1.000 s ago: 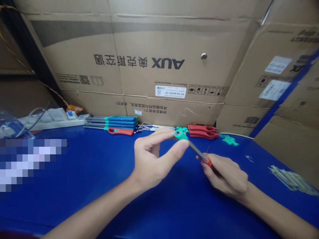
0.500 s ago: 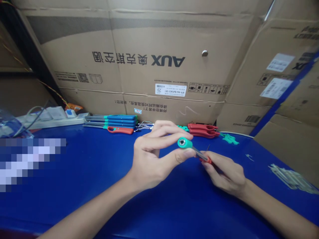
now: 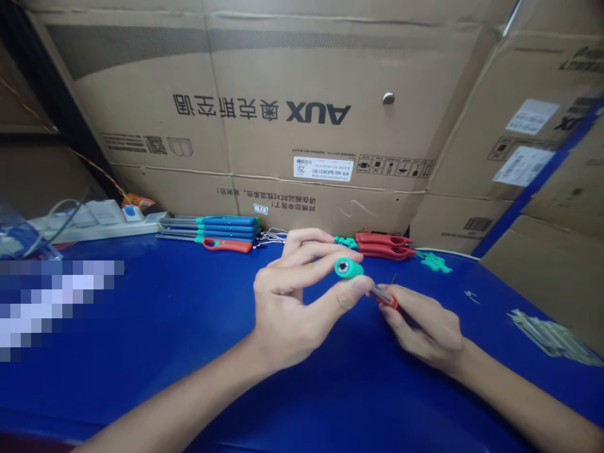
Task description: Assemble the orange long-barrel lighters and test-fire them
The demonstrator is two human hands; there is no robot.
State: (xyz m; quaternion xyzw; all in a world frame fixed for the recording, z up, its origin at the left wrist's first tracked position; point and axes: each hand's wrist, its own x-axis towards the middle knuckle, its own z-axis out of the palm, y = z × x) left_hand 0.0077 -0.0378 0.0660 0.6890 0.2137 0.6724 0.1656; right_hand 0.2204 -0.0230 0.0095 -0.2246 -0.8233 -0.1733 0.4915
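Left hand: the left hand (image 3: 290,308), at the centre of the frame, pinches a bright green, round plastic cap (image 3: 353,268) between thumb and forefinger; its other fingers are raised behind, loosely curled.
Cap: just right of the frame's centre, its open end turned towards the camera, showing a round metal insert with a dark hole.
Tube: a slim grey metal tube (image 3: 379,292) slants from behind the cap down and right to the other hand.
Right hand: the right hand (image 3: 427,324), right of centre, is closed round an orange-red plastic handle (image 3: 391,304) at the tube's lower end; most of the handle is hidden by the fingers.
Wire: a thin dark wire (image 3: 393,277) sticks up beside the right fingertips; what holds it cannot be told.
Blue-handled sticks: a stack of long sticks with blue plastic handles and grey metal tubes (image 3: 231,228) lies left of centre, an orange-red-handled one (image 3: 229,245) in front.
Red shells: stacked red plastic handle pieces (image 3: 382,246) lie right of centre, small green plastic pieces (image 3: 433,261) beside them.
Strips: pale, translucent strips (image 3: 550,336) lie at the right edge.
Surface: a blue tabletop (image 3: 179,327) fills the lower frame.
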